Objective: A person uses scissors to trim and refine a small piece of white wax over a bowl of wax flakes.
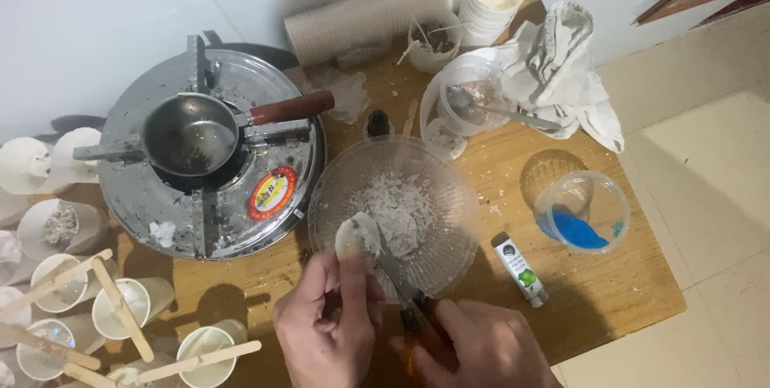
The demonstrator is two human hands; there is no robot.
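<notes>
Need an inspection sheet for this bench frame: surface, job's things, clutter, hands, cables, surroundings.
Surface: wooden table, flecked with white crumbs.
Job's things: white wax lump held over the clear glass bowl, which holds white shavings; knife blade lies against the lump.
Clutter: gas stove with small saucepan; paper cups with wooden sticks; clear cup with blue dye; small tube; cloth; cardboard roll; jug with spoon.
Hands: left hand pinches the lump; right hand grips the knife handle.
Cables: nothing seen.
Surroundings: white wall, tiled floor.
</notes>
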